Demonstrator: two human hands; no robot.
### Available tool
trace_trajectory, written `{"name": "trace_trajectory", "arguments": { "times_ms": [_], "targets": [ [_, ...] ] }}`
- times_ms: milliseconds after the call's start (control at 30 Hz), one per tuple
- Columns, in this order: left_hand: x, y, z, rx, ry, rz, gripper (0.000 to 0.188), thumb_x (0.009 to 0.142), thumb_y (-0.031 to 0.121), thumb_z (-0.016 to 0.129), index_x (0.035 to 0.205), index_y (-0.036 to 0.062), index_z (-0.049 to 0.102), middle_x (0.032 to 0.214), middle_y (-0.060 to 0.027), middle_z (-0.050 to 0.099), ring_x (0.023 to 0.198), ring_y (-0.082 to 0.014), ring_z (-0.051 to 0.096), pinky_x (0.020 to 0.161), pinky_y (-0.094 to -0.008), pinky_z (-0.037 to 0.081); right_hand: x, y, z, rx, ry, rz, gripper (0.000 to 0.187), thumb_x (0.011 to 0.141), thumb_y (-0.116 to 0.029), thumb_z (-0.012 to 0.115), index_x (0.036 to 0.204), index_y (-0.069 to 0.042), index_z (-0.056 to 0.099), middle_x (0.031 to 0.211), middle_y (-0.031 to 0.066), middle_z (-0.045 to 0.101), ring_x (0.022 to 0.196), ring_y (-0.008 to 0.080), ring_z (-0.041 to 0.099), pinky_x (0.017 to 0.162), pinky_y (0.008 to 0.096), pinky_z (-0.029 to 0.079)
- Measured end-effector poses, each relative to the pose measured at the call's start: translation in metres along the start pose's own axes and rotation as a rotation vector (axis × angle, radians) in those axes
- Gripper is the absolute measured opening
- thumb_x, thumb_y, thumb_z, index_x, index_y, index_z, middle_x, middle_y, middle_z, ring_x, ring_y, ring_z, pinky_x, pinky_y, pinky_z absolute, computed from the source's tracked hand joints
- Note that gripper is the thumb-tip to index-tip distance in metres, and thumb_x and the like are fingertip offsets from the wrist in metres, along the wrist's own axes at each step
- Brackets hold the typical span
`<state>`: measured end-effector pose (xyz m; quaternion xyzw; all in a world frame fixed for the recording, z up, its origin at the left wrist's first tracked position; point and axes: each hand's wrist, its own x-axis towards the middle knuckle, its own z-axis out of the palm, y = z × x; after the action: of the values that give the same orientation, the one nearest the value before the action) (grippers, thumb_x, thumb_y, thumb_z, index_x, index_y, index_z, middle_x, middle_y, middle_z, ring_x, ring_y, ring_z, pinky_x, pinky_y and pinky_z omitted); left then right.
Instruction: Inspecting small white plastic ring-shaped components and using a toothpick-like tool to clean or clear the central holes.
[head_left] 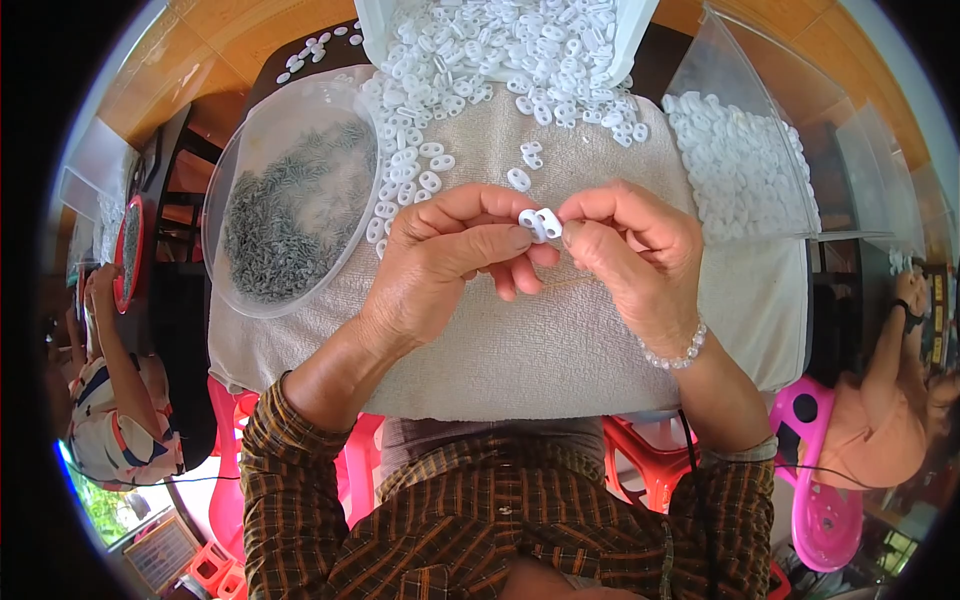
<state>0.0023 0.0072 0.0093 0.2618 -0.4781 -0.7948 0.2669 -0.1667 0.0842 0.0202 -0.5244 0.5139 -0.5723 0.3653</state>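
Observation:
In front of my chest, my left hand [455, 240] and my right hand [640, 235] meet above the towel. Two small white plastic cord-lock pieces with holes [540, 224] are pinched together between the fingertips. My left thumb and forefinger grip the left side; my right thumb and forefinger close on the right side. Whether the pieces are joined is too small to tell. Just beyond my fingers, a few loose white pieces [518, 180] lie on the towel. A thin brownish strand [568, 281] shows below my right fingers.
A round clear tub [213, 215] of small grey springs stands at left. Beyond, a white bin [372, 28] spills many white two-hole pieces [500, 50] onto the towel [480, 370]. A clear box [815, 210] of white pieces stands right. People [115, 400] sit on both sides.

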Motion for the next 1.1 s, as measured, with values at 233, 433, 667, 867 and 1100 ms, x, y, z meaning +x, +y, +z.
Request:
{"name": "trace_trajectory", "arguments": {
  "times_ms": [233, 433, 667, 867, 1100],
  "targets": [
    [0.0, 0.0, -0.001, 0.005, -0.01, 0.016, 0.018, 0.086, 0.005, 0.055, 0.102, 0.0026, 0.06, 0.083, -0.012, 0.066, 0.065, -0.019, 0.063, 0.054, -0.0263, 0.049, -0.001, 0.0, 0.0, -0.071, -0.009, -0.033, 0.008, 0.08, -0.001, 0.061, 0.087, 0.002, 0.062, 0.076, -0.0004, 0.057, 0.066, 0.0033, 0.049, 0.058, 0.0176, 0.039],
    [0.0, -0.001, -0.001, -0.008, -0.01, 0.011, 0.018, 0.085, 0.004, 0.056, 0.103, 0.0028, 0.06, 0.084, -0.0125, 0.066, 0.064, -0.0194, 0.063, 0.054, -0.0262, 0.049, -0.001, -0.002, 0.001, -0.029, 0.002, -0.004, 0.006, 0.08, -0.001, 0.061, 0.085, 0.002, 0.062, 0.077, -0.0001, 0.057, 0.067, 0.0035, 0.049, 0.058, 0.018, 0.038],
    [0.0, -0.004, 0.0, -0.003, -0.013, 0.069, 0.017, 0.084, 0.002, 0.058, 0.102, 0.0023, 0.06, 0.084, -0.0123, 0.066, 0.066, -0.0184, 0.063, 0.056, -0.0257, 0.05, 0.003, 0.004, -0.001, -0.291, 0.069, -0.261, 0.006, 0.08, -0.003, 0.06, 0.077, 0.001, 0.063, 0.067, 0.0019, 0.059, 0.054, 0.0048, 0.056, 0.047, 0.0183, 0.042],
    [-0.007, -0.005, 0.003, 0.332, 0.097, 0.346, 0.02, 0.084, -0.002, 0.058, 0.103, 0.0005, 0.061, 0.09, -0.0108, 0.064, 0.077, -0.015, 0.063, 0.066, -0.0238, 0.051, 0.0, -0.006, 0.003, -0.001, 0.002, 0.241, 0.025, 0.088, -0.022, 0.057, 0.077, 0.0, 0.063, 0.059, 0.0013, 0.055, 0.051, 0.005, 0.049, 0.046, 0.0185, 0.038],
    [-0.009, -0.006, 0.0, 0.631, 0.074, 0.576, 0.022, 0.079, -0.006, 0.062, 0.1, 0.0002, 0.063, 0.087, -0.0068, 0.063, 0.077, -0.0126, 0.06, 0.067, -0.0226, 0.048, 0.0, -0.006, 0.004, 0.279, -0.029, 0.349, 0.019, 0.085, -0.02, 0.06, 0.08, -0.002, 0.063, 0.062, 0.0016, 0.057, 0.051, 0.0053, 0.051, 0.044, 0.0164, 0.035]
  ]
}}
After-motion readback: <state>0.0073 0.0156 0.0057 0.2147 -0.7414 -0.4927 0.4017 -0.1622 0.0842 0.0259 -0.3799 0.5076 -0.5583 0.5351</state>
